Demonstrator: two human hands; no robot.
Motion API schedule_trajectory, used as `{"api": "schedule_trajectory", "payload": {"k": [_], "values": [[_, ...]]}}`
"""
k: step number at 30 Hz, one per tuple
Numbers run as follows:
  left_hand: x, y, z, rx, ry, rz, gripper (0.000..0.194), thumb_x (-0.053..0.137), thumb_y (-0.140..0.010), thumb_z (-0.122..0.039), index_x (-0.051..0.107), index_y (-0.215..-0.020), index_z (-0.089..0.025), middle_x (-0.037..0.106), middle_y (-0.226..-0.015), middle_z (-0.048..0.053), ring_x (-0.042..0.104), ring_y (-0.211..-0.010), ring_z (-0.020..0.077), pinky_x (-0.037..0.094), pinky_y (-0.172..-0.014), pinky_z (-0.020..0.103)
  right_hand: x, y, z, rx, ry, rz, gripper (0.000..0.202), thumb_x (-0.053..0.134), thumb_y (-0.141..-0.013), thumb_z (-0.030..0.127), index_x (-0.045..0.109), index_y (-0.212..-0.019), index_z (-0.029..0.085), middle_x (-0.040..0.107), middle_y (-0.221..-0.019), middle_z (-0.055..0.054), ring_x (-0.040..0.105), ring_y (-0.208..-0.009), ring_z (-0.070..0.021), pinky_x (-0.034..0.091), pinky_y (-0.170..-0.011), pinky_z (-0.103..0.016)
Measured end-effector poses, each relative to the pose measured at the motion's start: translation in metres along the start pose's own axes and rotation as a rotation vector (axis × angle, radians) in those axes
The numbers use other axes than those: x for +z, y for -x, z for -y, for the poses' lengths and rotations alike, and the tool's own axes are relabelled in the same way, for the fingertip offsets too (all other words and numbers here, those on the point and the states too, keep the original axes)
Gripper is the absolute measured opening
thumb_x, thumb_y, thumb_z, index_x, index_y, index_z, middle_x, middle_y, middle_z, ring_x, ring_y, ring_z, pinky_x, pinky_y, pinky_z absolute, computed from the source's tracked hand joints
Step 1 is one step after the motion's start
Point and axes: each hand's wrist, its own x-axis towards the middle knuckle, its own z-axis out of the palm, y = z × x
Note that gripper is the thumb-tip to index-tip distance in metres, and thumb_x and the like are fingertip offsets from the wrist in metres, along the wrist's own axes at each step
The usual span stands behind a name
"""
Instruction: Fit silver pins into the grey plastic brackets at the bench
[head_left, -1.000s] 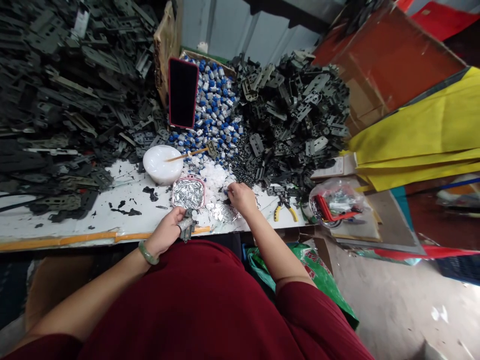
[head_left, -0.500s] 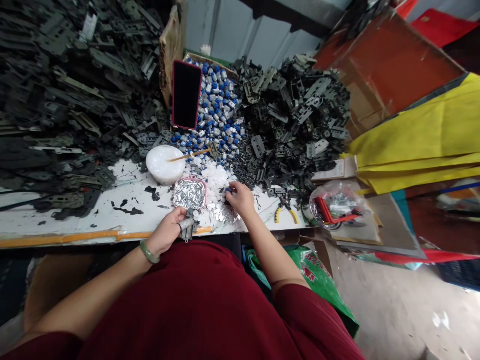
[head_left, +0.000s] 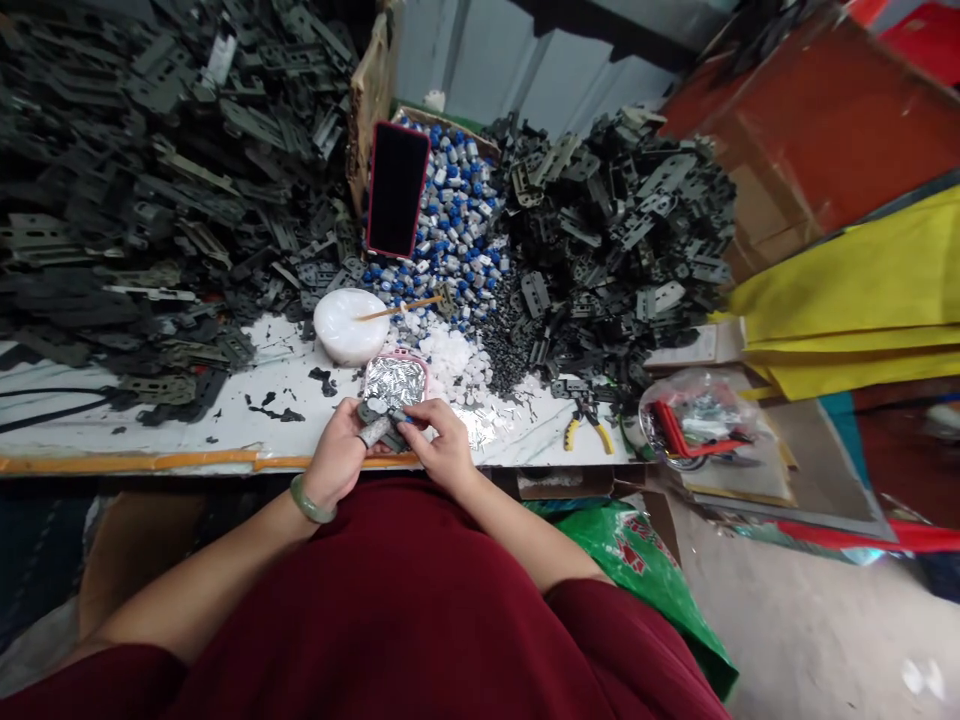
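Observation:
My left hand is closed around a dark grey metal bracket and holds it over the table's front edge. White round bits show on the bracket's upper side, and a light grey cylinder lies along it near my left fingers. My right hand meets the bracket from the right, thumb and fingers pinched on a small blue piece that my fingertips mostly cover. Just behind both hands sits a pink-rimmed tray full of small shiny metal pins. Loose white plastic pieces lie beside it.
A white bowl with a wooden stick stands behind the tray. Blue-and-grey cylinders are heaped beside a propped phone. Dark metal parts pile up on both sides. Yellow-handled pliers and a plastic bag lie at right.
My right hand has moved left and toward me, from the white pieces to the bracket, carrying a small blue piece. My left hand keeps its hold on the bracket. The view has shifted slightly.

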Motion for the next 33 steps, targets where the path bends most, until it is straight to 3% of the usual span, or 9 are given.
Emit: {"api": "schedule_trajectory", "payload": {"k": [4, 11, 13, 16, 20, 22, 27, 30, 33], "values": [[0.001, 0.002, 0.001, 0.026, -0.030, -0.002, 0.044, 0.081, -0.048, -0.017, 0.047, -0.077, -0.019, 0.060, -0.073, -0.005, 0.063, -0.070, 0.0151, 0.055, -0.059, 0.027, 0.001, 0.002, -0.001, -0.096, 0.090, -0.079, 0.013, 0.061, -0.084, 0.028, 0.066, -0.090, 0.018, 0.067, -0.083, -0.007, 0.062, -0.080, -0.0170, 0.050, -0.074, -0.031], [0.001, 0.002, -0.002, -0.004, -0.042, 0.019, 0.044, 0.082, -0.046, -0.017, 0.049, -0.075, -0.019, 0.061, -0.068, -0.005, 0.062, -0.066, 0.0141, 0.053, -0.055, 0.023, 0.003, 0.010, -0.002, -0.024, 0.127, 0.038, 0.017, 0.054, -0.088, 0.031, 0.066, -0.085, 0.018, 0.068, -0.083, -0.007, 0.061, -0.082, -0.0169, 0.050, -0.077, -0.031], [0.000, 0.000, -0.004, -0.078, -0.062, 0.069, 0.043, 0.082, -0.048, -0.018, 0.051, -0.077, -0.018, 0.062, -0.067, -0.005, 0.060, -0.060, 0.0119, 0.051, -0.052, 0.021, -0.013, 0.007, -0.009, 0.018, 0.057, 0.197, 0.018, 0.054, -0.088, 0.029, 0.067, -0.083, 0.018, 0.069, -0.083, -0.006, 0.062, -0.080, -0.0151, 0.049, -0.077, -0.028], [-0.003, -0.002, -0.006, -0.161, -0.084, 0.165, 0.038, 0.080, -0.053, -0.019, 0.053, -0.081, -0.017, 0.063, -0.065, -0.004, 0.057, -0.052, 0.0092, 0.050, -0.049, 0.019, -0.060, 0.000, -0.032, 0.196, 0.163, 0.363, 0.011, 0.059, -0.083, 0.025, 0.068, -0.081, 0.019, 0.069, -0.081, -0.003, 0.062, -0.076, -0.0135, 0.048, -0.072, -0.025], [-0.006, -0.003, -0.004, -0.185, -0.079, 0.187, 0.037, 0.080, -0.054, -0.016, 0.055, -0.082, -0.017, 0.064, -0.065, -0.003, 0.057, -0.051, 0.0090, 0.050, -0.048, 0.018, -0.132, -0.004, -0.071, 0.611, 0.645, 0.089, 0.012, 0.058, -0.079, 0.017, 0.068, -0.084, 0.019, 0.068, -0.082, -0.004, 0.059, -0.076, -0.0167, 0.044, -0.071, -0.028], [-0.006, -0.003, -0.002, -0.196, -0.081, 0.173, 0.037, 0.080, -0.053, -0.017, 0.054, -0.080, -0.017, 0.063, -0.062, -0.004, 0.056, -0.048, 0.0092, 0.049, -0.046, 0.019, -0.151, -0.003, -0.085, 0.640, 0.801, 0.026, 0.014, 0.055, -0.080, 0.017, 0.068, -0.085, 0.018, 0.067, -0.086, -0.007, 0.058, -0.078, -0.0189, 0.043, -0.070, -0.029], [-0.005, -0.001, 0.002, -0.200, -0.101, 0.169, 0.037, 0.080, -0.053, -0.019, 0.053, -0.079, -0.018, 0.062, -0.061, -0.005, 0.055, -0.047, 0.0092, 0.049, -0.044, 0.019, -0.148, -0.005, -0.102, 0.313, 1.030, 0.099, 0.015, 0.053, -0.082, 0.013, 0.068, -0.082, 0.016, 0.063, -0.089, -0.014, 0.053, -0.088, -0.0238, 0.039, -0.072, -0.032], [-0.004, 0.001, 0.003, -0.198, -0.114, 0.172, 0.036, 0.079, -0.055, -0.021, 0.055, -0.081, -0.018, 0.062, -0.061, -0.005, 0.054, -0.046, 0.0087, 0.047, -0.044, 0.019, -0.142, -0.008, -0.103, 0.290, 0.981, 0.033, 0.015, 0.052, -0.083, 0.017, 0.066, -0.076, 0.016, 0.062, -0.084, -0.012, 0.052, -0.084, -0.0227, 0.039, -0.072, -0.032], [-0.001, 0.000, 0.005, -0.193, -0.124, 0.174, 0.034, 0.078, -0.055, -0.021, 0.057, -0.081, -0.017, 0.061, -0.059, -0.005, 0.052, -0.045, 0.0082, 0.043, -0.043, 0.018, -0.131, -0.008, -0.096, 0.343, 0.721, -0.096, 0.016, 0.053, -0.083, 0.025, 0.063, -0.074, 0.018, 0.062, -0.080, -0.008, 0.054, -0.078, -0.0192, 0.043, -0.070, -0.030]]}}
